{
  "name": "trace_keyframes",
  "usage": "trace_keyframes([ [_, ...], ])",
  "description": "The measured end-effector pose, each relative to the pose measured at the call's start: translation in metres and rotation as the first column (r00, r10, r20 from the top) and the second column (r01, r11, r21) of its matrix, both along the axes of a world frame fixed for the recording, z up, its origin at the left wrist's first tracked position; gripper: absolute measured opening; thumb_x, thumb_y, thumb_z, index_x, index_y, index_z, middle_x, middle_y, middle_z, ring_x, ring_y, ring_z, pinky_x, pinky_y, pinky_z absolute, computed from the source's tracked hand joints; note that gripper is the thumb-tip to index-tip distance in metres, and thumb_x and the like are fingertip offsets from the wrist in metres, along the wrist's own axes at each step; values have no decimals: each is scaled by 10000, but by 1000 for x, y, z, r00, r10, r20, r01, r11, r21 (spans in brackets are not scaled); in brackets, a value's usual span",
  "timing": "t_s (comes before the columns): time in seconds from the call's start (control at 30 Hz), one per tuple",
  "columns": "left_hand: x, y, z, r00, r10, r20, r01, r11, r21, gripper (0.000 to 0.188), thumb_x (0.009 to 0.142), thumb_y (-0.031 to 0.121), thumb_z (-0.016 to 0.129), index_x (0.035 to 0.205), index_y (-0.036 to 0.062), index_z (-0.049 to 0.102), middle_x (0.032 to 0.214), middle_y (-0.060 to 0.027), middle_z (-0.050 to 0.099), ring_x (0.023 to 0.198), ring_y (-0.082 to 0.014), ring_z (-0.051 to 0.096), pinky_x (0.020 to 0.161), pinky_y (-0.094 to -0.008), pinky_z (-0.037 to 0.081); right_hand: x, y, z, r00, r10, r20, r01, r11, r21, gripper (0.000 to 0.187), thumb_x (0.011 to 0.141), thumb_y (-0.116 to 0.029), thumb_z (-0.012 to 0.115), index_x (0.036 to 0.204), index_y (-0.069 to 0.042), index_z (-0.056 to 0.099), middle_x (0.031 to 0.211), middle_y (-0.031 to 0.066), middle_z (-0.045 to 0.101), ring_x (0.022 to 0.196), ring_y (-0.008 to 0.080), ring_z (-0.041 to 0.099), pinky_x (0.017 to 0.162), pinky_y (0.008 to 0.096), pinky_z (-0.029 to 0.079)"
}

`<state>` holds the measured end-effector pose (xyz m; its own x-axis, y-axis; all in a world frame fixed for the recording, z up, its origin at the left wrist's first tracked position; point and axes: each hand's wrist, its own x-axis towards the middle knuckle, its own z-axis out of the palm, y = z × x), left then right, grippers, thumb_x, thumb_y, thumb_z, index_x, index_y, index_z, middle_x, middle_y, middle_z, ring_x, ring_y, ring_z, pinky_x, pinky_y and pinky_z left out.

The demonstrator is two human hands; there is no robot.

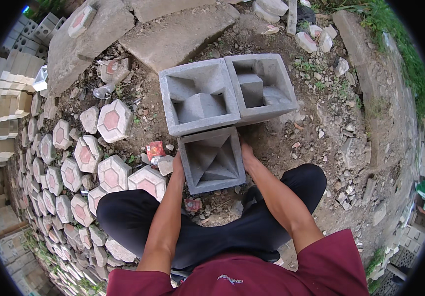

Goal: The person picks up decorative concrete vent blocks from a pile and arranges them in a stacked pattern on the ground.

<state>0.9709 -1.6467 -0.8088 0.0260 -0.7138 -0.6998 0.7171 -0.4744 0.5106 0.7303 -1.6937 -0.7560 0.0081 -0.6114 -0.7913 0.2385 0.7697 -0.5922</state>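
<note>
A grey concrete ventilation block [211, 160] with angled faces inside its square frame stands in front of my knees. My left hand [178, 165] presses against its left side and my right hand [245, 152] against its right side, so the block is gripped between them. Most of my fingers are hidden behind its walls. Just beyond it, a second block of this kind [201, 107] touches or nearly touches its far edge. A third block [262, 91] sits close against the right side of the second, its inner shapes turned differently.
Rows of hexagonal pavers [114, 121] with reddish centres cover the ground at the left. Large concrete slabs [178, 39] lie beyond the blocks. Rubble and a long concrete edge [358, 64] are at the right. A red wrapper [155, 149] lies near my left hand.
</note>
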Motion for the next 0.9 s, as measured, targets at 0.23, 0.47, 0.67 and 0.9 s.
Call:
trace_keyframes([
  [0.23, 3, 0, -15, 997, -2, 71, 1, 1000, 14, 386, 932, 333, 423, 1110, 25, 574, 995, -86, 631, 884, -207, 603, 777, -327, 488, -4, -3, -24, 1000, -5, -4, 5, 1000, -31, 720, 873, -572, 460, 1277, 24, 477, 1238, 132, 533, 1114, 225, 500, 926, 325, 396],
  [0.47, 9, 2, -17, 999, -4, 38, 4, 1000, -7, 367, 924, 317, 439, 1111, 34, 578, 1005, -88, 630, 869, -202, 607, 772, -320, 489, 3, -5, -4, 999, -9, 53, 9, 1000, -6, 689, 885, -550, 453, 1289, 9, 472, 1248, 121, 525, 1124, 216, 492, 937, 327, 387],
  [0.67, 2, -4, -4, 1000, -11, 5, 11, 1000, -4, 370, 932, 294, 427, 1154, 26, 555, 1045, -96, 618, 891, -205, 607, 785, -322, 492, 1, -13, 1, 1000, 23, -17, -23, 999, -29, 614, 922, -492, 416, 1267, 11, 490, 1233, 108, 532, 1116, 201, 483, 945, 311, 366],
  [0.9, 11, 0, -9, 1000, 10, -8, -10, 999, -48, 389, 952, 290, 402, 1204, 19, 523, 1084, -98, 606, 937, -193, 600, 826, -311, 485, 9, -13, -6, 998, 38, 49, -33, 995, -97, 545, 944, -433, 381, 1253, 0, 502, 1200, 91, 542, 1082, 184, 485, 933, 306, 365],
])
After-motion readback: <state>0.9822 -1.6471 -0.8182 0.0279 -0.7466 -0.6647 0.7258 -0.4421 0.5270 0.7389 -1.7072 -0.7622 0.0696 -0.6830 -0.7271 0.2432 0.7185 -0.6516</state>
